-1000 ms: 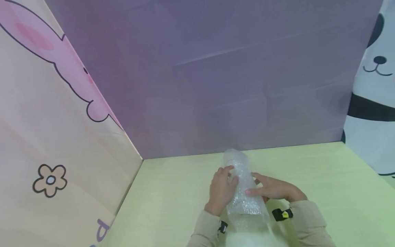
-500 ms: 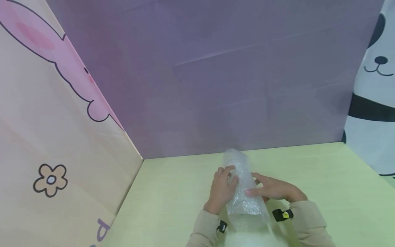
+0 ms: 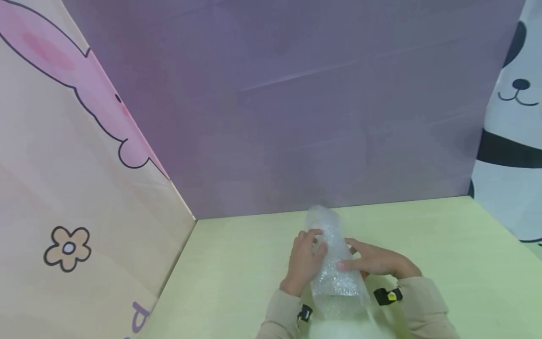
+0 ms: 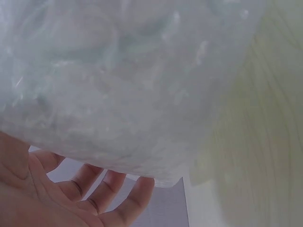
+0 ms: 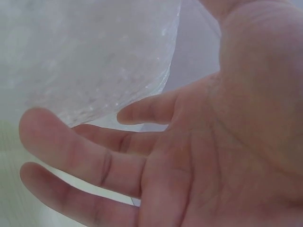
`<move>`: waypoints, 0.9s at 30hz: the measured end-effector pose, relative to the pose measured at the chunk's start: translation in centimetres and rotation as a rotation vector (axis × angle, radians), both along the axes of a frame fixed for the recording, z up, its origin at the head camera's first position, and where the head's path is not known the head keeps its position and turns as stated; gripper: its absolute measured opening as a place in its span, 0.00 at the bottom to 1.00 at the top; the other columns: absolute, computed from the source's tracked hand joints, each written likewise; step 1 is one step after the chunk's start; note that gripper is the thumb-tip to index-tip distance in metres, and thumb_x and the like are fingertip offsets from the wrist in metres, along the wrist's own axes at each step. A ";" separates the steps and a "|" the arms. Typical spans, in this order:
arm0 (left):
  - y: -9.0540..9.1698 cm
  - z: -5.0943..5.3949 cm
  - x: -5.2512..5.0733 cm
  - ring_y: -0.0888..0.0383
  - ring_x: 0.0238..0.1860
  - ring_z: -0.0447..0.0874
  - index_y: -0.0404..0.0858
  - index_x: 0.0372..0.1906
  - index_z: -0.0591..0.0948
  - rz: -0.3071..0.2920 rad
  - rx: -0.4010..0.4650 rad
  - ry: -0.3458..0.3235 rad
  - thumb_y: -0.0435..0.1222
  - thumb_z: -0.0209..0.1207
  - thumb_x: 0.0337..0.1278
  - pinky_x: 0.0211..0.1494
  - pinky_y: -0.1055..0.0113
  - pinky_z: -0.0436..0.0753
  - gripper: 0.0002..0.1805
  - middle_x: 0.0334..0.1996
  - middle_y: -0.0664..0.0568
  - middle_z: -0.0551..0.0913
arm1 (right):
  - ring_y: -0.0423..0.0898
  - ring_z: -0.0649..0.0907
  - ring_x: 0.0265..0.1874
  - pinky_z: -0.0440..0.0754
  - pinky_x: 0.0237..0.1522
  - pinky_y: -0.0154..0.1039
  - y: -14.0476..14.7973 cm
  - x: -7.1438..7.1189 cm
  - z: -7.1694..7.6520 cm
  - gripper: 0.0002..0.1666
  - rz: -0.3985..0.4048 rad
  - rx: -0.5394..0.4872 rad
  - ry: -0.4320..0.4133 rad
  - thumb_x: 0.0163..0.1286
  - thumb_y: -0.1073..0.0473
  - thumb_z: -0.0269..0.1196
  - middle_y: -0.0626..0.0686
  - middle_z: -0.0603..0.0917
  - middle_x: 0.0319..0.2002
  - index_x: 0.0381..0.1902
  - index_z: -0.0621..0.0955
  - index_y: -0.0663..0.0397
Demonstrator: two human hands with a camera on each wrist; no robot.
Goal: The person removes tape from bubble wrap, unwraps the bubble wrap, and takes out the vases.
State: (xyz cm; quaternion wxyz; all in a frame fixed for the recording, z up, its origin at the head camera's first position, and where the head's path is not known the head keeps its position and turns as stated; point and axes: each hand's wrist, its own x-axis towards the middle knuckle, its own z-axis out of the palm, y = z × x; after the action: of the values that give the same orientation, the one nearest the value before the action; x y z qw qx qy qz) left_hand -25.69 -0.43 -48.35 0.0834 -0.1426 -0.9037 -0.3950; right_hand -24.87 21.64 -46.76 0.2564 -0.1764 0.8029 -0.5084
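A long bundle of clear bubble wrap slants over the table, its loose lower end hanging toward me. My left hand holds its left side, thumb and fingertips against the plastic. From the right, my right hand grips it with the thumb on the upper face and the fingers at the side. In the left wrist view, fingertips touch the edge of the wrap. The right wrist view has the fingers spread along and below the wrap's edge. Whatever may lie inside the wrap cannot be made out.
The pale green table extends on both sides of the bundle. A grey-purple panel rises at its back edge, close to the wrap's far end. Printed panels stand left and right. Dark straps circle both wrists.
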 end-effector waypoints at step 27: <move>1.3 0.0 -1.0 0.59 0.44 0.74 0.46 0.58 0.79 0.025 0.030 -0.001 0.43 0.58 0.70 0.41 0.69 0.77 0.15 0.47 0.48 0.79 | 0.51 0.86 0.47 0.89 0.44 0.46 1.1 -1.7 -0.2 0.53 0.018 0.015 0.009 0.74 0.43 0.63 0.69 0.70 0.67 0.82 0.49 0.58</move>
State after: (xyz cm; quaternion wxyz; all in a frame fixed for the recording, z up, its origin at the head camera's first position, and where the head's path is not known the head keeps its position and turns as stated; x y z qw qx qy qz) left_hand -26.67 0.90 -48.36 0.0902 -0.1297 -0.8994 -0.4077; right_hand -26.55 22.79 -46.91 0.2589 -0.1840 0.8061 -0.4993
